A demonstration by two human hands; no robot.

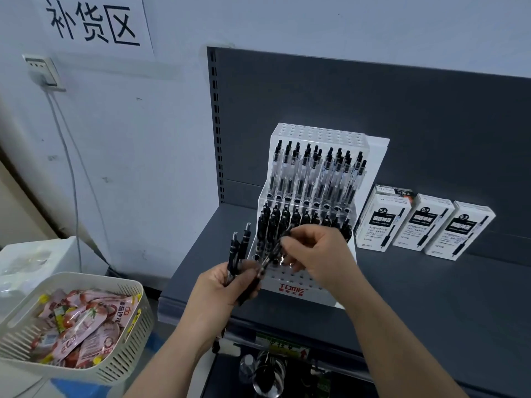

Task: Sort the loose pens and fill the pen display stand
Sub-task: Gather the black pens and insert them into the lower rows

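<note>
left hand (218, 288): closed round a bundle of black pens (240, 248), held just left of the stand's front corner.
right hand (313, 254): a single black pen (273, 251) is pinched between thumb and fingers, slanted down toward the empty front holes.
pen display stand (290, 290): set on the grey shelf (402, 297). the upper tier is filled with clear pens, the middle tier with black pens, and the front tier is mostly bare.
risk, bundle: a pen could slip from the left fist and be lost off the shelf edge. cause judged: many barrels held in one grip.
risk, single pen: the hole could be missed and the tip could skid. cause judged: a slanted approach, with the holes partly hidden by the hands.
risk, middle tier: seated black pens could be knocked askew. cause judged: the right knuckles are close in front of them.
count, basket (138, 285): one, holding snack packets, which were not counted.
count, pens in left hand: two tops are seen clear of the fist. the rest cannot be told.
count, pens in right hand: one.
count, stand: one. the seated pens overlap too much for an exact count.
count, pen boxes (383, 222): three in the front row, with a fourth seemingly behind the leftmost.
</note>
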